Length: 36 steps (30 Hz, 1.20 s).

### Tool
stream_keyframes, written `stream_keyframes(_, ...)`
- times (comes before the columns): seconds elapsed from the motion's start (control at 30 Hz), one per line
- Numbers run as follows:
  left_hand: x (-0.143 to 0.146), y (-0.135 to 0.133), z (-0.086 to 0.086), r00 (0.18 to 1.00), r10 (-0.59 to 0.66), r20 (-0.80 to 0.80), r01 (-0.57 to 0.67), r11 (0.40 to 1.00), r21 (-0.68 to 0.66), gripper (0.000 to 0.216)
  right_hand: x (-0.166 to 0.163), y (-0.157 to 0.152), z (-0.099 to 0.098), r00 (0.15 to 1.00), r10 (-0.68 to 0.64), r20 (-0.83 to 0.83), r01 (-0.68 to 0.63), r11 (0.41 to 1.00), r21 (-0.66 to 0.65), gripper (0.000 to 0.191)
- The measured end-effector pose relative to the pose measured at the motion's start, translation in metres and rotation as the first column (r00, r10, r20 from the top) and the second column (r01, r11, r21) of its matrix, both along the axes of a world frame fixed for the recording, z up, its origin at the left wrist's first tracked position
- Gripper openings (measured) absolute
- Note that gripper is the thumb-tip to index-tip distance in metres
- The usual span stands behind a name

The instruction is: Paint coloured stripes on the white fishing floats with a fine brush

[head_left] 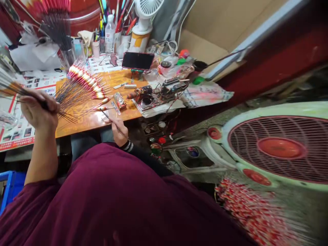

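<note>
My left hand [41,107], raised at the left of the table, is closed around a bundle of thin dark sticks [17,89], blurred toward its far end. My right hand [119,131] pinches a slim dark stick like a fine paintbrush [105,114] at the table's front edge. Its tip points toward single fishing floats lying on the orange board [84,125]. Behind them, many fishing floats [88,82] with red, yellow and white bodies lie fanned out, their dark stems pointing toward my left hand. A small stained block [119,100] lies right of the floats.
A phone [137,60] stands behind the board. A small motor tool [143,94] and clutter lie to the right. Brush cups, a water bottle [109,36] and a small fan [148,8] line the back. A large floor fan [279,148] and red-white bundles [253,208] occupy the right.
</note>
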<state>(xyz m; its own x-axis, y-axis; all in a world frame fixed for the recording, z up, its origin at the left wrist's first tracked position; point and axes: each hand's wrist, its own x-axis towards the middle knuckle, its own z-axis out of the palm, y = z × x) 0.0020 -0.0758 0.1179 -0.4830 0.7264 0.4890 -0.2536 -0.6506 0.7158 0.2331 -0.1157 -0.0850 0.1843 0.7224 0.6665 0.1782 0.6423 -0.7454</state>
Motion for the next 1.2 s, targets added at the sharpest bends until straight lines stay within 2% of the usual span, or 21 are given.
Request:
stream_keyframes(0.07, 0.008, 0.017, -0.014, 0.993, -0.082, -0.087, 0.089, 0.993, 0.08, 0.065, 0.001, -0.003, 0.005, 0.996, 0.022, -0.086, -0.03, 0.995, -0.094, 0.033)
stream_keyframes(0.17, 0.025, 0.035, -0.032, 0.978, -0.15, -0.147, 0.168, 0.979, 0.117, 0.063, 0.003, -0.001, 0.004, 0.979, 0.031, -0.199, -0.067, 0.982, -0.178, 0.037)
stream_keyframes(0.33, 0.04, 0.036, -0.052, 0.948, -0.268, -0.173, 0.261, 0.963, -0.063, 0.055, 0.003, 0.003, -0.003, 0.95, 0.023, -0.31, -0.097, 0.97, -0.224, 0.039)
stream_keyframes(0.5, 0.043, 0.031, -0.049, 0.936, -0.296, -0.19, 0.264, 0.948, -0.178, 0.057, 0.003, 0.0, -0.002, 0.946, 0.022, -0.323, -0.099, 0.97, -0.223, 0.038)
stream_keyframes(0.6, 0.039, 0.027, -0.041, 0.911, -0.358, -0.207, 0.308, 0.922, -0.236, 0.059, 0.003, 0.0, -0.003, 0.931, 0.022, -0.366, -0.106, 0.972, -0.21, 0.036)
stream_keyframes(0.8, 0.026, 0.022, -0.028, 0.888, -0.436, -0.145, 0.37, 0.865, -0.338, 0.058, 0.001, 0.003, -0.003, 0.914, -0.025, -0.404, -0.089, 0.962, -0.259, 0.044)
stream_keyframes(1.0, 0.02, 0.023, -0.047, 0.876, -0.449, -0.179, 0.395, 0.878, -0.27, 0.036, 0.002, -0.009, 0.003, 0.892, -0.056, -0.449, -0.101, 0.943, -0.318, 0.04)
stream_keyframes(1.1, 0.018, 0.018, -0.053, 0.84, -0.471, -0.268, 0.439, 0.881, -0.173, 0.043, 0.0, -0.013, 0.006, 0.867, -0.1, -0.489, -0.079, 0.94, -0.332, 0.036)
stream_keyframes(1.2, 0.01, 0.01, -0.047, 0.829, -0.429, -0.359, 0.425, 0.9, -0.094, 0.047, -0.002, -0.012, 0.006, 0.828, -0.114, -0.548, -0.07, 0.95, -0.304, 0.031)
